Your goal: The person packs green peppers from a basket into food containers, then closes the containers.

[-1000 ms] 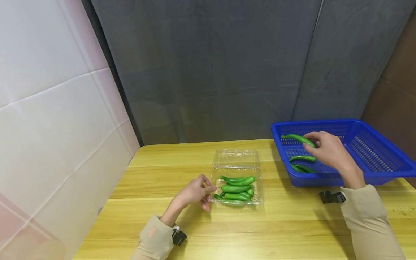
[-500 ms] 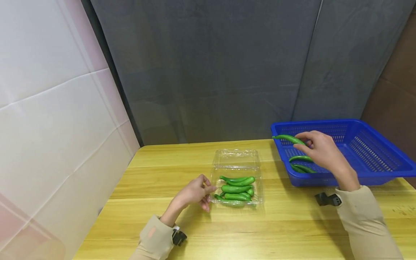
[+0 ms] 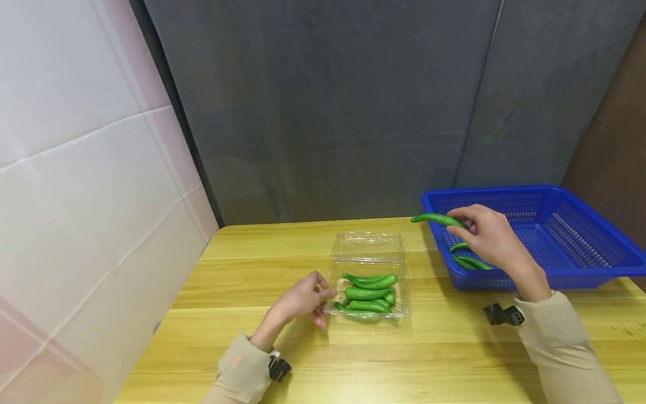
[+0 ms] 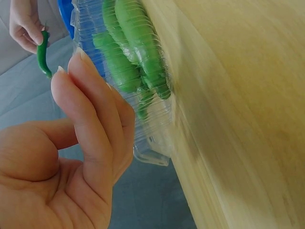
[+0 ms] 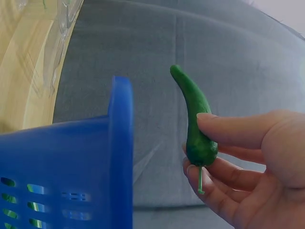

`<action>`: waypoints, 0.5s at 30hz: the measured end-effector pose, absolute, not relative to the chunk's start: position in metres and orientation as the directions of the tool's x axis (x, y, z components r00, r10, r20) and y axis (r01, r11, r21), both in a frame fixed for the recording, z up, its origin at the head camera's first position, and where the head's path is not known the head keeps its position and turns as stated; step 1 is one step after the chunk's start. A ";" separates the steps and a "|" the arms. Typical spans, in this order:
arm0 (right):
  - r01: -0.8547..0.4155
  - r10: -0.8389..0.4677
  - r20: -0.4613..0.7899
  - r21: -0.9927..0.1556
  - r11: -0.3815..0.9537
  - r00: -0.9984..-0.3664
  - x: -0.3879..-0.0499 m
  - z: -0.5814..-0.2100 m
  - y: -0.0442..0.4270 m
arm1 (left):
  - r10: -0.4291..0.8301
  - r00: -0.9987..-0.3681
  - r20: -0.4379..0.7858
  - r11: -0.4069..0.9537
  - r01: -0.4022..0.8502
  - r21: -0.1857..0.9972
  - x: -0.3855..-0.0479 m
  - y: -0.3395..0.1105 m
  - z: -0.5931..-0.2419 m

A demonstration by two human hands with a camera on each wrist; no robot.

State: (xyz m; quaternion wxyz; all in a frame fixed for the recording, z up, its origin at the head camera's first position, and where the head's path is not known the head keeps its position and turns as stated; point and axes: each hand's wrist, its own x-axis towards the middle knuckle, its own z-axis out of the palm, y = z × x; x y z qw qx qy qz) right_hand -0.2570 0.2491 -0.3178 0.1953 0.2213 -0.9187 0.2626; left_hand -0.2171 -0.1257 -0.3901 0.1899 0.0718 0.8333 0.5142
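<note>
In the head view my right hand (image 3: 487, 233) pinches a green chili pepper (image 3: 435, 218) between thumb and fingers, above the left rim of the blue basket. The right wrist view shows this pepper's thin stem (image 5: 200, 180) pointing down, its tip up. My left hand (image 3: 303, 297) holds the left edge of a clear plastic clamshell box (image 3: 368, 247), whose lid is folded back. Inside the box lies a pile of green chili peppers (image 3: 367, 294). In the left wrist view the bent fingers (image 4: 90, 109) lie against the box's wall; the thumb tip is hidden.
The blue plastic basket (image 3: 570, 276) stands at the right of the wooden table (image 3: 252, 280), with a few green chili peppers (image 3: 471, 262) in its left part. A grey curtain (image 3: 323, 112) hangs behind, and a pale panel (image 3: 91, 168) borders the left side.
My right hand has moved left with the chili pepper, carrying the pepper's tip out past the basket's left rim. The left hand and the clamshell box stay in place.
</note>
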 end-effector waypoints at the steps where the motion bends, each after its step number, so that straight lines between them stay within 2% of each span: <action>1: -0.514 -0.307 0.478 -0.394 0.762 -0.823 -0.257 -0.318 0.248 | 0.315 -0.917 -0.243 0.461 -0.076 0.884 -0.217 -0.126 -0.390; 15: -0.589 -0.358 0.531 -0.367 0.720 -0.768 -0.253 -0.323 0.230 | 0.314 -0.918 -0.241 0.460 -0.074 0.885 -0.216 -0.126 -0.390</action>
